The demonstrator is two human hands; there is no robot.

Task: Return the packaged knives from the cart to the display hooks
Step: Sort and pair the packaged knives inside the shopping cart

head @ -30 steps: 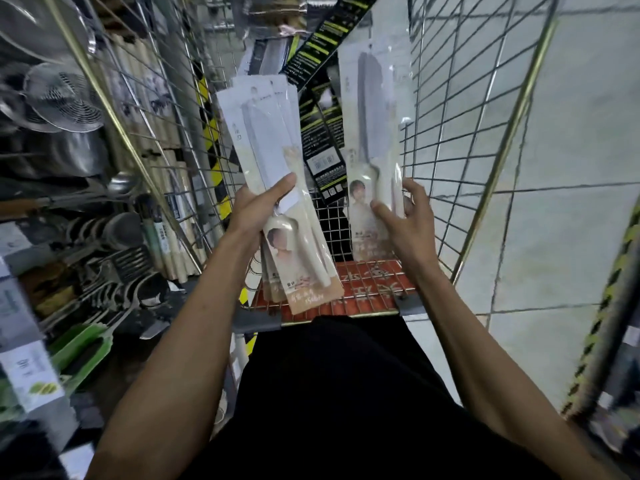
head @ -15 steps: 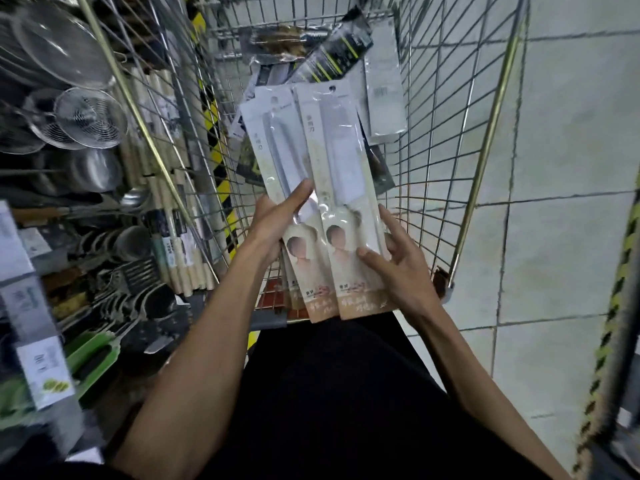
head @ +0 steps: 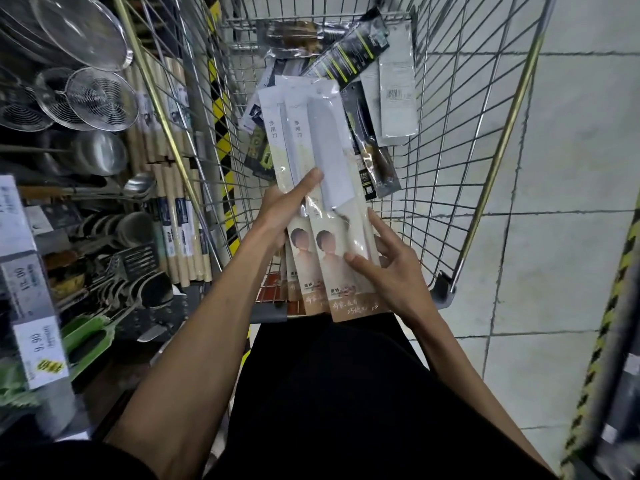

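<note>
The knife packs (head: pixel 323 161) are long and pale with clear fronts, fanned above the cart (head: pixel 441 289). The left hand (head: pixel 280 211) pinches the rear ones, thumb on front. The right hand (head: pixel 393 271) pinches the front pack's lower right edge.

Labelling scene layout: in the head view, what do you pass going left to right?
Price tag → wire skimmers → wooden rolling pins → left hand → packaged knives → right hand → cart's right rim → floor tiles.

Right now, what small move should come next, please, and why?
I'd probably have the left hand clamp its thumb over the front pack, freeing the right hand: that pack lies on the stack the left hand grips, yet only the right hand seems to pinch it.
</note>
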